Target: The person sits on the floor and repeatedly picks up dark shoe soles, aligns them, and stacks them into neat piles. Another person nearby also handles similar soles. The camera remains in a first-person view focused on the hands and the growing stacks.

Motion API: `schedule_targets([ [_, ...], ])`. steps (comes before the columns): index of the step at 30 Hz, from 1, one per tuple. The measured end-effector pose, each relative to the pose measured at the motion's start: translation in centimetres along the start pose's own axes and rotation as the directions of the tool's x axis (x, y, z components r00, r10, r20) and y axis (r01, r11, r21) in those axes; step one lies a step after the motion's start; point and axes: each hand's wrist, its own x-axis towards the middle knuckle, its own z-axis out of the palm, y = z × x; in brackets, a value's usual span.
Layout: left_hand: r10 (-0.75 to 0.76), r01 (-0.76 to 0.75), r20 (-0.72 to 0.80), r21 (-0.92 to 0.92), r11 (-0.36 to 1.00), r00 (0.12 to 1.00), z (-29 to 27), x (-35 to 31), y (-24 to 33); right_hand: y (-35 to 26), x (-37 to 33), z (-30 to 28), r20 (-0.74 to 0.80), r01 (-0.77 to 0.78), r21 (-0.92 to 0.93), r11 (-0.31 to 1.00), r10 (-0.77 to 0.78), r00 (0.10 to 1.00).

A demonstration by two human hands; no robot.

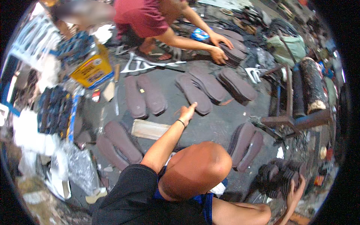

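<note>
My left hand (186, 113) reaches forward to the near end of a brown shoe sole (194, 94), fingers closed at its edge. That sole lies beside another brown sole (207, 85), partly overlapping it. At the lower right, my right hand (295, 193) grips the side of a bunch of dark brown soles (277, 176); some of its fingers are hidden. More soles lie in groups on the dark floor: a pair (145, 96) at left of centre, a stack (237, 87) to the right, a pair (119, 145) near left, and stacked soles (243, 146) near right.
Across from me a person in a maroon shirt (140, 17) has both hands on a sole stack (230, 47). A pale flat block (150, 129) lies near my left forearm. A yellow box (92, 71) and plastic bags (77, 168) are left; a metal frame (288, 120) stands right.
</note>
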Motion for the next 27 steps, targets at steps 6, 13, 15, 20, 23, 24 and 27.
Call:
schedule_targets([
  [6, -0.073, 0.101, -0.245, 0.101, 0.990, 0.967, 10.1, -1.0, 3.5, -11.7, 1.9, 0.4, 0.193, 0.238, -0.123, 0.964, -0.212, 0.958],
  [13, 0.038, 0.021, 0.132, -0.422, 0.907, 0.991, 4.3, -2.6, 4.6, -19.0, 3.3, 9.2, 0.534, 0.400, -0.098, 0.911, -0.291, 0.794],
  [15, 0.027, 0.140, 0.383, -0.400, 0.906, 0.923, 0.9, -8.0, 4.1, -21.6, 2.6, 12.2, 0.562, 0.455, -0.068, 0.888, -0.343, 0.753],
  [20, 0.343, -0.694, 0.688, 0.324, 0.643, 0.639, -4.7, -16.4, 3.1, -28.3, 1.1, 19.1, 0.133, 0.892, -0.198, 0.406, -0.891, 0.435],
  [23, 0.306, -0.929, 0.888, 0.273, 0.251, 0.344, -4.0, -15.2, 4.2, -27.7, 0.5, 25.3, 0.439, 0.858, -0.109, 0.501, -0.750, 0.494],
  [24, 0.285, -0.949, 0.907, 0.277, 0.152, 0.310, -3.8, -14.4, 4.6, -27.7, 0.9, 26.6, 0.448, 0.838, -0.071, 0.541, -0.733, 0.512],
  [27, 0.330, -0.923, 0.881, 0.380, -0.066, 0.339, -3.9, -13.9, 5.2, -26.7, 1.5, 29.9, 0.385, 0.755, -0.043, 0.655, -0.686, 0.617],
])
